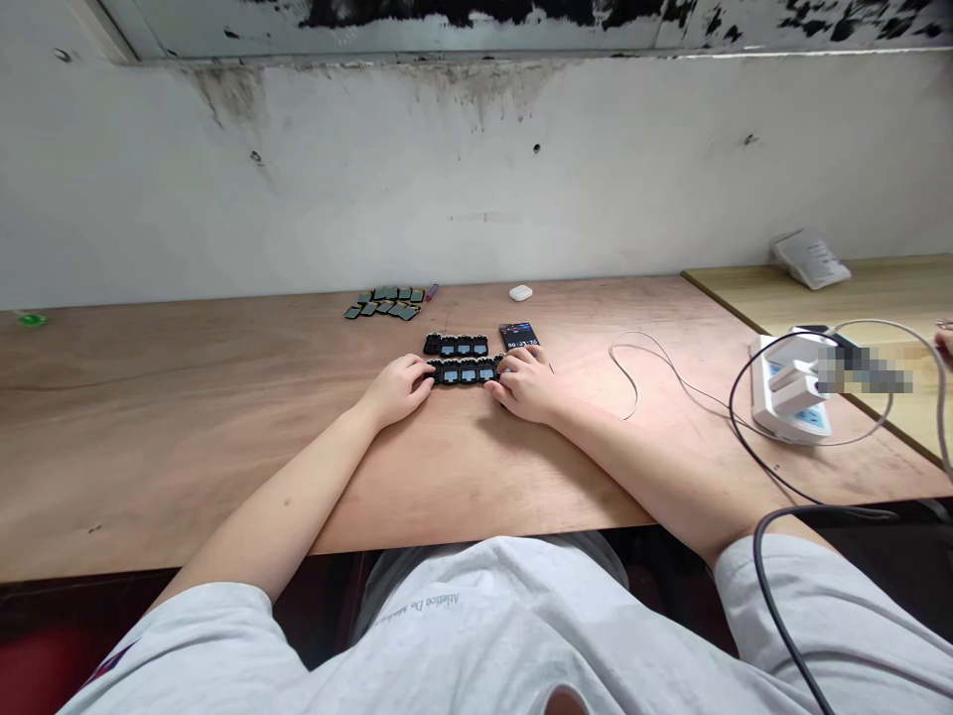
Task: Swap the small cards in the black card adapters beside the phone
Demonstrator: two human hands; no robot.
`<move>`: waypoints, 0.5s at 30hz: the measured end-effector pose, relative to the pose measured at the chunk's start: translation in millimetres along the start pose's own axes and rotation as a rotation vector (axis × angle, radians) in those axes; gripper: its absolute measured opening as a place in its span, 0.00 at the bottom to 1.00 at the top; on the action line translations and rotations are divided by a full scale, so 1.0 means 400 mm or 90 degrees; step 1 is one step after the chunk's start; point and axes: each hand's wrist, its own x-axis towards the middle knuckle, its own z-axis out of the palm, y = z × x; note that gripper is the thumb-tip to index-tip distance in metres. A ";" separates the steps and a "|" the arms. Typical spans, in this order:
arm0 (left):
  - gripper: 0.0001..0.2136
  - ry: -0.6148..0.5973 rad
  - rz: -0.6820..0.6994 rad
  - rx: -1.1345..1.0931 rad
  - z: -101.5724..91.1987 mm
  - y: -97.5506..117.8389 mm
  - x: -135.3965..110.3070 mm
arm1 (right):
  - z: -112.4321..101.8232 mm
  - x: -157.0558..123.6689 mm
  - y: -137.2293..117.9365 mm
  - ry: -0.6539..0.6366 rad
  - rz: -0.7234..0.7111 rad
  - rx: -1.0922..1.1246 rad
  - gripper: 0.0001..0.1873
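Observation:
A black strip of linked frames with blue-grey squares (468, 372) lies across the wooden table in front of me. My left hand (403, 388) pinches its left end with curled fingers. At the other end, my right hand (523, 385) has its fingers closed around the strip and covers part of it. Just behind lies a second, similar black strip (457, 346), touched by neither hand. A phone with a timer on its screen (518, 336) lies right behind my right hand.
Several small green-grey square boards (383, 303) lie at the back, beside a small purple-and-red object (432, 292). A white case (520, 293) is near the wall. To the right are a power strip (790, 387), cables, a plastic packet (810, 259) and part of another person's hand (944, 340).

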 end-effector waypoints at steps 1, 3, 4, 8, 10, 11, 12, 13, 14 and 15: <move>0.16 0.001 0.000 -0.002 -0.001 0.001 0.000 | 0.000 0.000 0.002 -0.005 -0.020 0.011 0.25; 0.16 0.005 -0.001 -0.006 -0.002 0.004 0.000 | 0.000 -0.001 0.003 -0.015 -0.067 0.034 0.24; 0.15 0.009 -0.001 -0.008 -0.003 0.006 0.000 | 0.000 -0.001 0.003 -0.019 -0.090 0.045 0.23; 0.15 0.022 0.004 -0.017 -0.005 0.014 -0.002 | -0.001 -0.001 -0.001 -0.049 -0.156 0.089 0.17; 0.15 0.024 0.012 -0.016 -0.006 0.018 -0.002 | -0.001 -0.001 -0.002 -0.073 -0.175 0.106 0.16; 0.16 0.024 0.018 -0.014 -0.006 0.019 -0.003 | -0.001 -0.001 -0.002 -0.083 -0.180 0.112 0.16; 0.16 0.022 0.025 -0.012 -0.005 0.020 -0.003 | -0.001 -0.001 -0.001 -0.089 -0.183 0.118 0.16; 0.16 0.020 0.032 -0.010 -0.005 0.020 -0.003 | -0.002 -0.001 0.000 -0.093 -0.184 0.123 0.16; 0.16 0.018 0.038 -0.009 -0.004 0.019 -0.003 | -0.003 -0.001 0.001 -0.096 -0.185 0.128 0.15; 0.16 0.016 0.043 -0.010 -0.003 0.017 -0.003 | -0.004 -0.001 0.002 -0.098 -0.184 0.131 0.14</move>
